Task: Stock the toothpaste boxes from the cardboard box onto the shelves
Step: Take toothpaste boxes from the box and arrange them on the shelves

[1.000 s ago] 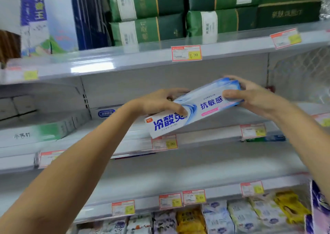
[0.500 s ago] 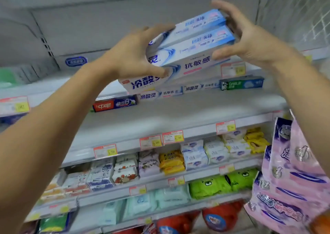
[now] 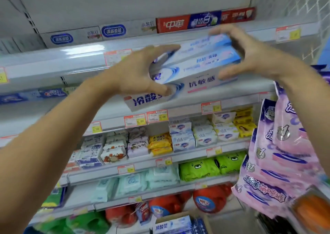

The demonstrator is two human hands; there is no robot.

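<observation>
Toothpaste boxes (image 3: 201, 67) now lower against shelf (image 3: 53, 62); left hand (image 3: 135, 76), right hand (image 3: 253, 55) curl round ends. Placing step: level, slide in.

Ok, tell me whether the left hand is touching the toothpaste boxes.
Touching: head view shows the left hand gripping the toothpaste boxes by one end.

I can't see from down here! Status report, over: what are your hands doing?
Left hand and right hand grip the ends. Toothpaste boxes held up at the shelf, not down yet. Pink packs hang beside right arm.
</observation>
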